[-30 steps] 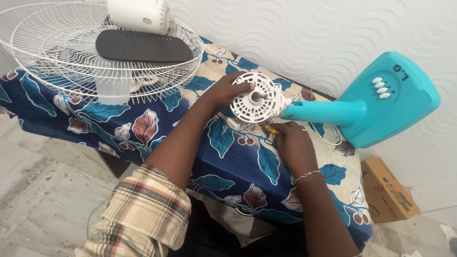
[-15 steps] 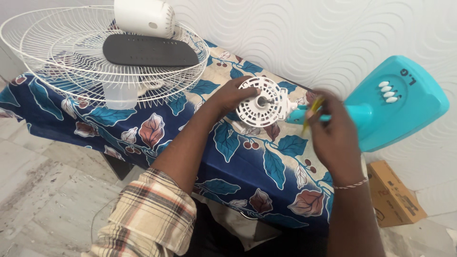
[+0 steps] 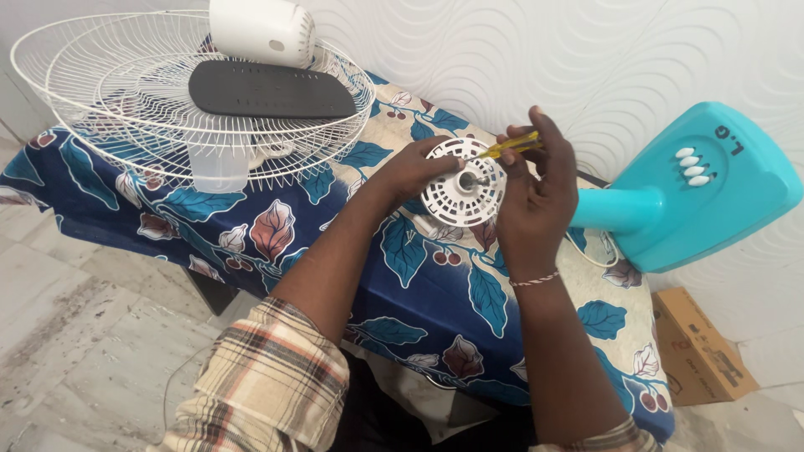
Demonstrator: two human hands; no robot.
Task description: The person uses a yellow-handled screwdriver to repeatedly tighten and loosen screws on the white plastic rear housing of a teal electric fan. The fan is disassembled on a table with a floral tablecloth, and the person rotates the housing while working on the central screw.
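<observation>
Head view | table (image 3: 251, 251) under leaf-print cloth | white vented motor disc (image 3: 463, 191) at mid-table, braced by left hand (image 3: 414, 172) curled on its rim | right hand (image 3: 532, 197), just right of disc, clamped on yellow screwdriver (image 3: 512, 146), shaft slanting down-left toward the hub.

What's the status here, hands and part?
Left hand grips white motor housing. Right hand holds yellow screwdriver above it. Nothing in the way.

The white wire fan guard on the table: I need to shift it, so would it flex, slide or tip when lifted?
The white wire fan guard looks light for its size, being thin open wire. It would probably flex somewhat if lifted by one edge. The black blade lying in it would likely slide off.
</observation>
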